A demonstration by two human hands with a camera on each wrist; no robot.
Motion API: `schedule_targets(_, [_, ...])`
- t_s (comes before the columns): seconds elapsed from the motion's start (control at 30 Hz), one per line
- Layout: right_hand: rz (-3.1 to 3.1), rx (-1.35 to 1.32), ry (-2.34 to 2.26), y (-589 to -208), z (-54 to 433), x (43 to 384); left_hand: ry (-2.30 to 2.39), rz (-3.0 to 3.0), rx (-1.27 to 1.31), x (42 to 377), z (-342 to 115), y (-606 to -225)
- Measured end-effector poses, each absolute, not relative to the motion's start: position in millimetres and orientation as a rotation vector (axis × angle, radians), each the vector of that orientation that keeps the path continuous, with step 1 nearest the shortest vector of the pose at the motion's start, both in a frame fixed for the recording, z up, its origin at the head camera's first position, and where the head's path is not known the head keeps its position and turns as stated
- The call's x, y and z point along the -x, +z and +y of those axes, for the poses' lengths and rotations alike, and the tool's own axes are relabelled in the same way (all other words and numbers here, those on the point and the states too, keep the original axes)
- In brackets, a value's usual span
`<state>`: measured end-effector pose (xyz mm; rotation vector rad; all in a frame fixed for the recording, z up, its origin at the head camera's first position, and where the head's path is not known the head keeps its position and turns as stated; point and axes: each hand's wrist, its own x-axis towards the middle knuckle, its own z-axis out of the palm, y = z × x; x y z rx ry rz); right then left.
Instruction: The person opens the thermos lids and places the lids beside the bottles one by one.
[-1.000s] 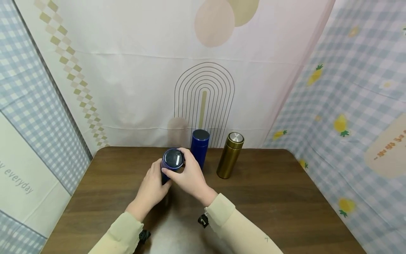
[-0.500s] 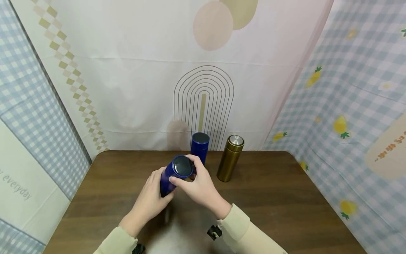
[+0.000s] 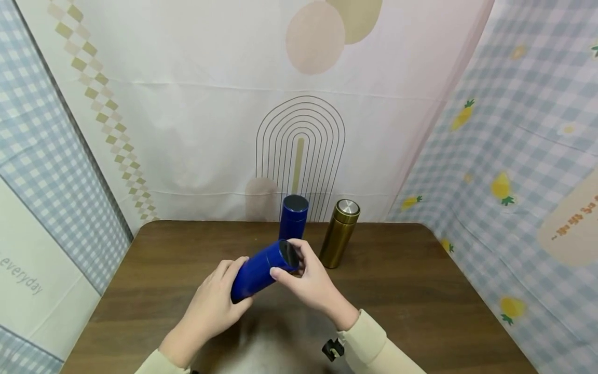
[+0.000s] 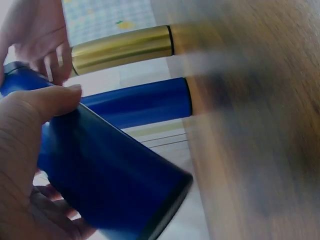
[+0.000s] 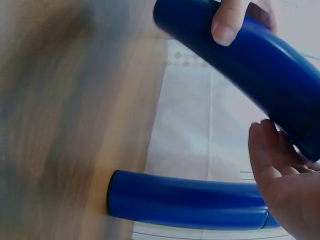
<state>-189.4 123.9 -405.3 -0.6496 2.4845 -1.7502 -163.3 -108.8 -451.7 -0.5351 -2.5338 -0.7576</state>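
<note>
A blue thermos flask [image 3: 254, 275] with a dark glossy top is tilted well over above the table, its lid end pointing right and up. My left hand [image 3: 210, 304] grips it round the lower body, thumb across the near side in the left wrist view. Around the lid end, my right hand [image 3: 315, 293] holds with thumb in front and fingers behind. Just beyond them a second blue thermos [image 3: 294, 221] stands upright, partly hidden by the held one. To its right is an upright gold thermos [image 3: 338, 236] with a silver-topped lid.
The brown wooden table [image 3: 402, 296] carries the two standing flasks near its back edge. Behind it hangs a pale printed cloth [image 3: 201, 130]. Checked blue cloth [image 3: 476, 156] covers the right side, with more at the left.
The held blue thermos has gone from nearly upright to strongly tilted, its lid end swinging right and down. My right hand has moved right and lower with the lid end; both standing flasks stay put.
</note>
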Motion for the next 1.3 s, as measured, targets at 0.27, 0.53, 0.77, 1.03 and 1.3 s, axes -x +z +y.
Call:
schedule_targets(0.27, [2.405, 0.577, -1.694, -384, 126, 177, -0.586, -2.525, 0.556, 159, -115, -446])
schedule_targets(0.53, [2.355, 0.563, -1.696, -413, 131, 191, -0.471, -2.486, 0.591, 156, -118, -444])
schedule_targets(0.77, [2.397, 0.578, -1.671, -416, 132, 194, -0.482, -2.481, 0.577, 153, -116, -444])
schedule_targets(1.03, [2.433, 0.566, -1.654, -412, 131, 192, -0.534, -2.515, 0.564, 152, -116, -445])
schedule_targets(1.3, [2.424, 0.55, -1.676, -419, 128, 189, -0.528, -2.55, 0.575, 151, -119, -443])
